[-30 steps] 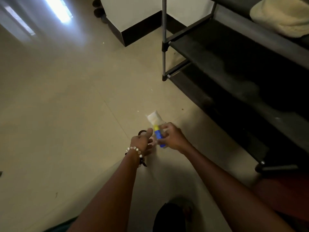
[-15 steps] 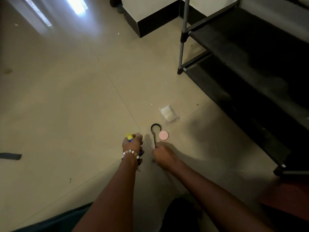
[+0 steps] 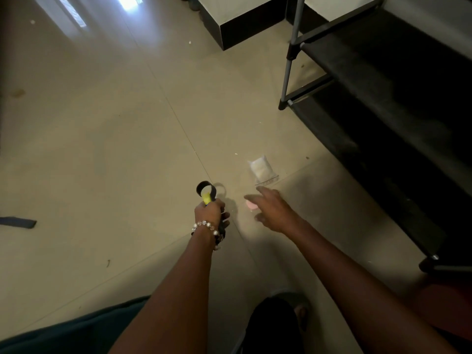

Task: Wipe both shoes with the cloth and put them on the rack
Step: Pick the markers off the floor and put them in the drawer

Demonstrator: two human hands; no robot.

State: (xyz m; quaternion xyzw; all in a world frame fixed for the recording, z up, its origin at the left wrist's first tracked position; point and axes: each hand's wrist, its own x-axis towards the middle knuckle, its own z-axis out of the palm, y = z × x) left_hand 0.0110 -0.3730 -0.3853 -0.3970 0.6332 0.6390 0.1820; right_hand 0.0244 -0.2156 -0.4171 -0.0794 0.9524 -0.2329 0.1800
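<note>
Small clear plastic packet with white folded cloth inside [image 3: 261, 169] lies on beige tiled floor [image 3: 115, 123], just beyond right hand [image 3: 272, 210]. Right hand fingers extended, grasping nothing, above small pink round disc [image 3: 250, 204]. Left hand [image 3: 209, 213] clenched round yellow-handled tool with black round head [image 3: 206, 192]. Black metal-framed shoe rack [image 3: 383, 85] to right, near packet. Shoes not identifiable.

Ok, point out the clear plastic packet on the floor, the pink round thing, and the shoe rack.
clear plastic packet [image 3: 261, 169], head view, on the white contents at its middle.
pink round thing [image 3: 249, 205], head view, on the part showing left of the right hand.
shoe rack [image 3: 287, 70], head view, on its grey upright corner post.
</note>
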